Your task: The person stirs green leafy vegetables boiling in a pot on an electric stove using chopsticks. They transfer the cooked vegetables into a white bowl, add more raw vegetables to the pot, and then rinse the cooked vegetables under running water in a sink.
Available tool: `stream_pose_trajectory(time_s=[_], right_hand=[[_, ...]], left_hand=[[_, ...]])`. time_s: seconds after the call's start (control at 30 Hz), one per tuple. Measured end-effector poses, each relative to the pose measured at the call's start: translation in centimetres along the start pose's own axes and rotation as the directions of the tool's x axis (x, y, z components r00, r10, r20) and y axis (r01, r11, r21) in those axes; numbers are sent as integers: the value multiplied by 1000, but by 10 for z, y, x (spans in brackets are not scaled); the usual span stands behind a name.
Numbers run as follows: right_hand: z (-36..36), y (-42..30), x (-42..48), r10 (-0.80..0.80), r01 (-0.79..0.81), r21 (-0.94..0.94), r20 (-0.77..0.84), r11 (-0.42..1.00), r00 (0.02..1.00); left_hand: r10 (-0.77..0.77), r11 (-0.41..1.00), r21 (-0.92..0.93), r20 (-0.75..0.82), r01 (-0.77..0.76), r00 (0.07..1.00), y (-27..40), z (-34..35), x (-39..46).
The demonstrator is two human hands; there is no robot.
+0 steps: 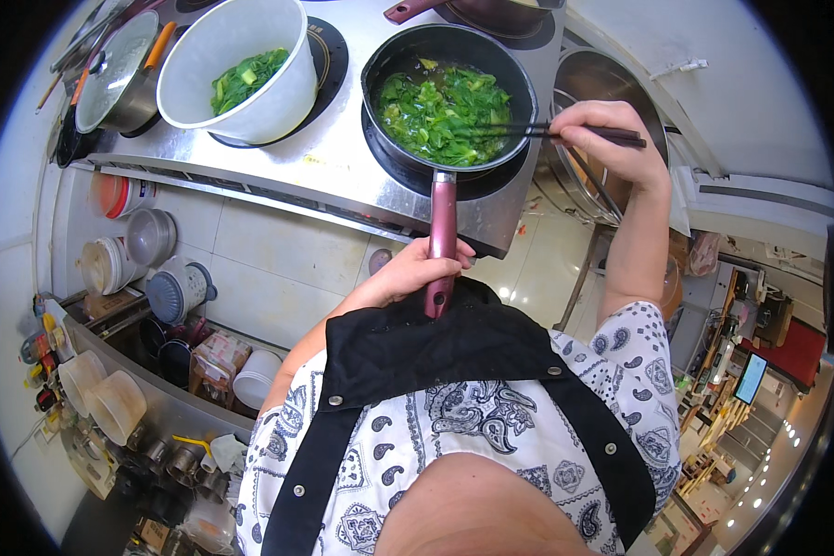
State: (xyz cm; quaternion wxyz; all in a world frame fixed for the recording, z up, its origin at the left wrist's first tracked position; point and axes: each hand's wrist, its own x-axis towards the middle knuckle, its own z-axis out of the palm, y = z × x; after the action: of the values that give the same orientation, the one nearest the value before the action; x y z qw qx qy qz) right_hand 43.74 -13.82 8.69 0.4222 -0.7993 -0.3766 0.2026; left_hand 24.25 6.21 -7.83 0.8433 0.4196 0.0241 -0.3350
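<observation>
My left hand (417,267) is closed around the maroon handle (443,222) of a dark saucepan (372,69) on the stove. Chopped leafy greens (445,115) lie in liquid inside it. Dark chopsticks (598,132) are held in my right hand (611,142) at the pan's right side, with their tips among the greens. To the left of the pan, a white plastic tub (271,111) stands tilted on the stove with more cooked greens (247,80) at its bottom.
A lidded steel pot (128,104) stands at the stove's far left, and another maroon-handled pan (504,15) behind. A large steel pot (608,66) is at the right. Plastic tubs (104,267) line the left wall, beside a steel counter edge (174,389).
</observation>
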Motion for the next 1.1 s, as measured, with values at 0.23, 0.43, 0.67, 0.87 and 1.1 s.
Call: stream_pose_trajectory(time_s=[0.23,0.43,0.67,0.87,1.1], right_hand=[[108,26,45,-365,339,-211,-95,917,926],[91,38,25,-191,58,-308,-421,950,887],[72,0,-31,80,-156,-73,-610,985,788],[80,33,0,373,-300,223,-596,928,711],[113,60,31,442,28,703,-478,711,759]], left_hand=[[2,1000,21,-15,-2,1000,2,2,0],[-3,1000,9,-29,3,1000,1,2,-1],[2,1000,20,-19,-2,1000,2,2,0],[-14,1000,17,-13,14,1000,6,7,-3],[-21,1000,18,-12,21,1000,2,3,-1]])
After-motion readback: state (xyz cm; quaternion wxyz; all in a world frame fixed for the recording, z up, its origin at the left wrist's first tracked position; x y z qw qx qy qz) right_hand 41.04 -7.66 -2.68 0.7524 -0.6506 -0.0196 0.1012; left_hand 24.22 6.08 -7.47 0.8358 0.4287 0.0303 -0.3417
